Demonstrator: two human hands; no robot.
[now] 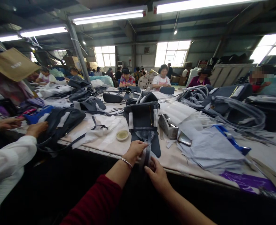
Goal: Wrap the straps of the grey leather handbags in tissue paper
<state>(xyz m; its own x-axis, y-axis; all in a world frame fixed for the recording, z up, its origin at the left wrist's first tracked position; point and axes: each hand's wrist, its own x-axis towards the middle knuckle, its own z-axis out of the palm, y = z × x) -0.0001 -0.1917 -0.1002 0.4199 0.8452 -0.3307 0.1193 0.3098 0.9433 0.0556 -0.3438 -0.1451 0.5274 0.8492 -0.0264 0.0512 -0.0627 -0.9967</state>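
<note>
In front of me a dark grey handbag [141, 117] lies on the table, its flap [156, 147] hanging toward the near edge. White padding strips show at both its sides. A dark strap [147, 155] in clear plastic wrap runs down from the bag over the table edge. My left hand [138, 149] pinches the upper part of this strap, fingers closed. Lower and to the right, my right hand [157, 172] has its fingers curled around the strap's wrapped edge. Both hands are just beyond the table edge, and the strap's lower end is blurred.
A tape dispenser [168, 126] and a round dish [122, 135] flank the bag. White paper sheets [209, 147] spread to the right. At the left, a co-worker's hands touch another dark bag [62, 122]. Several people sit across the table among more bags.
</note>
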